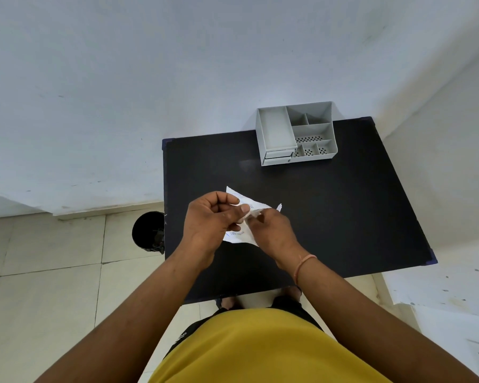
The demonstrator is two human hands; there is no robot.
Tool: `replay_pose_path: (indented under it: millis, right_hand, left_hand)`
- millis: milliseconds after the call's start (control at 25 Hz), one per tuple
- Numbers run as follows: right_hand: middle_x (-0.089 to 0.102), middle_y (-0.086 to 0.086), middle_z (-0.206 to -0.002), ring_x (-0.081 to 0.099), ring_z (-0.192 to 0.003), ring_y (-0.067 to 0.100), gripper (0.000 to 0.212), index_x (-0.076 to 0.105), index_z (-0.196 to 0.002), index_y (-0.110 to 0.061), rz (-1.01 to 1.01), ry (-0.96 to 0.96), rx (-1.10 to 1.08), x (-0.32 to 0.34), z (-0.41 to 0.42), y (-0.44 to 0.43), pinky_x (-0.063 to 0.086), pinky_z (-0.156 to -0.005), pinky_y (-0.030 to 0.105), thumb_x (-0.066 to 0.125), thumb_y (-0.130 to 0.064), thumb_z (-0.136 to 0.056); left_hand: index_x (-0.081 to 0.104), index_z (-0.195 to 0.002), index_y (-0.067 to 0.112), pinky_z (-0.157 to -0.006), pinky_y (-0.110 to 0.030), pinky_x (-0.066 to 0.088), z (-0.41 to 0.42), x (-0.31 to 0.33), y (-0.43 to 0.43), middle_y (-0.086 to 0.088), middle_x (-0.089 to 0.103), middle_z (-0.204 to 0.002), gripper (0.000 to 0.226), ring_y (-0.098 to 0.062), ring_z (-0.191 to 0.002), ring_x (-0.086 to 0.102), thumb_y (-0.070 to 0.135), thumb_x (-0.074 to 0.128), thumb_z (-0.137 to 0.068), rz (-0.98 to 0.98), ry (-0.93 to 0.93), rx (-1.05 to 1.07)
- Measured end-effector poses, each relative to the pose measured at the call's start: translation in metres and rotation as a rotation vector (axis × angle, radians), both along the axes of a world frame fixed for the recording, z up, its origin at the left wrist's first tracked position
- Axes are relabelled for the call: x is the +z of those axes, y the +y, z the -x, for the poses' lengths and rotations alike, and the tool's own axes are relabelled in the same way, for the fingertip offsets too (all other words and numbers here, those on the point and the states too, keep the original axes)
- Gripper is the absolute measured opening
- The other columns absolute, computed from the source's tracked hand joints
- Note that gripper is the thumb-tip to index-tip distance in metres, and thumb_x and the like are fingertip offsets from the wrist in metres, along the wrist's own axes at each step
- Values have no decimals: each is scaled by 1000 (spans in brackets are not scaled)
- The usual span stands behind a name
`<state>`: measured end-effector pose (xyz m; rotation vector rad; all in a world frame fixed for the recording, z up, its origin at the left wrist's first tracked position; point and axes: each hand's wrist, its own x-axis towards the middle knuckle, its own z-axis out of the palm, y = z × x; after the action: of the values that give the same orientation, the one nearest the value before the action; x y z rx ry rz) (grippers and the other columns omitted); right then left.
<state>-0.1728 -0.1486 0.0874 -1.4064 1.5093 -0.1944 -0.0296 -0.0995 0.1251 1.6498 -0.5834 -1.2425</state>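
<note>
A crumpled white sheet of paper (239,236) with some print on it is held above the middle of the black table (343,211). My left hand (209,219) pinches its left part between thumb and fingers. My right hand (273,229) grips its right part with curled fingers. Corners of the sheet stick out behind both hands and below them. The hands hide most of the paper.
A grey desk organiser (274,128) with several compartments and small drawers stands at the table's far edge against the white wall. A black bin (147,230) sits on the tiled floor left of the table. A white ledge lies to the right.
</note>
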Motion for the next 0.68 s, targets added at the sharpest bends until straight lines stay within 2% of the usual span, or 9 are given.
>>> replay_pose_path:
  millis: [120, 200, 280, 360, 400, 480, 520, 600, 680]
  right_hand:
    - [66, -8, -88, 64, -82, 13, 23, 64, -95, -17, -8, 16, 33, 6, 0, 1, 52, -71, 27, 60, -39, -102]
    - [56, -13, -75, 60, -75, 12, 28, 60, -83, -20, 34, 42, 48, 6, 1, 0, 53, -72, 33, 61, -41, -101]
    - [63, -3, -73, 67, -76, 21, 36, 67, -78, -9, 83, 35, 1, 2, 4, -2, 59, -74, 45, 57, -32, -103]
    - [75, 6, -88, 73, -86, 28, 24, 74, -97, -4, 88, -79, -27, 7, 5, -6, 63, -80, 47, 56, -20, -100]
    - [77, 8, -102, 73, -93, 28, 23, 74, -110, -5, 86, -99, -23, 9, 5, -8, 62, -83, 43, 57, -15, -99]
    - [71, 7, -120, 67, -104, 25, 35, 66, -132, -7, 85, -63, 28, 15, 7, -13, 53, -87, 30, 56, -11, -99]
    - [68, 5, -120, 64, -104, 24, 35, 63, -134, -7, 88, -39, 50, 17, 8, -15, 49, -87, 27, 55, -11, -99]
    - [68, -3, -112, 66, -101, 21, 23, 64, -121, -14, 44, -66, 84, 22, 10, -19, 53, -85, 29, 59, -15, -98]
    - [77, -15, -109, 75, -101, 11, 30, 69, -127, -29, -38, -270, 92, 26, 15, -21, 63, -83, 30, 70, -26, -97]
  left_hand:
    - [76, -100, 4, -61, -26, 65, -1, 1, -3, -15, 82, -83, 21, -18, -68, 78, 5, 89, -83, -10, 6, -4]
    - [76, -100, 6, -62, -28, 65, -2, 0, -4, -21, 82, -89, 21, -21, -71, 78, 6, 89, -83, -12, 17, -12]
    - [77, -100, 7, -64, -29, 66, -2, 3, -3, -23, 80, -88, 20, -23, -72, 77, 6, 88, -84, -5, 24, -110]
    - [77, -106, 8, -69, -32, 68, -5, 12, 0, -20, 82, -88, 22, -25, -76, 78, 6, 86, -86, 12, 73, -281]
    - [78, -108, 10, -71, -34, 68, -11, 17, 0, -16, 83, -90, 20, -25, -78, 78, 6, 83, -89, 38, 79, -335]
    - [80, -105, 15, -70, -38, 64, -31, 24, -7, -8, 82, -91, 10, -25, -78, 75, 9, 76, -97, 120, 17, -213]
    - [79, -104, 17, -72, -39, 61, -48, 21, -13, -4, 81, -92, 8, -22, -79, 73, 15, 76, -98, 142, -42, -80]
    - [75, -121, 19, -83, -39, 60, -84, 12, -25, 2, 79, -110, 34, -17, -95, 74, 37, 82, -92, 58, -187, 53]
    - [69, -137, 17, -91, -40, 62, -106, 0, -27, -4, 77, -129, 64, -20, -110, 75, 54, 81, -87, -125, -77, -118]
